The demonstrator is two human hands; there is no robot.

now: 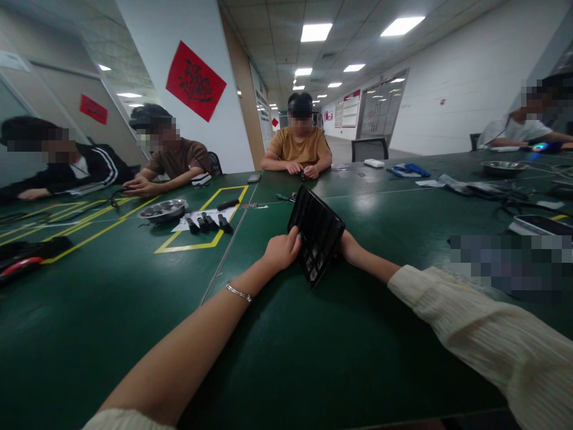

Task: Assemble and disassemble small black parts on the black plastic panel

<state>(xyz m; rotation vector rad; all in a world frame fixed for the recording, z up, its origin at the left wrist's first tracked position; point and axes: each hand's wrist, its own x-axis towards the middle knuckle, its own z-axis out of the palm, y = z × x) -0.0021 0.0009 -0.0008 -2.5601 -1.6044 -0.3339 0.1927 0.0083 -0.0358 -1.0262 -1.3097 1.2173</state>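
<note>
Green table (250,370) spreads out near. Over it a black tray (320,230) tilts steeply, its left edge gripped by the left hand (283,249), thumb on the near face; the right hand (351,248) sits at the right edge, mostly hidden, its hold impossible to tell. Farther left are black pieces (210,224) and a metal bowl (160,218).

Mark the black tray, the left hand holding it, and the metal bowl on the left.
Black tray (319,226): head view, middle of its visible face.
Left hand (281,251): head view, back of the hand.
Metal bowl (163,218): head view, near outer wall.
</note>
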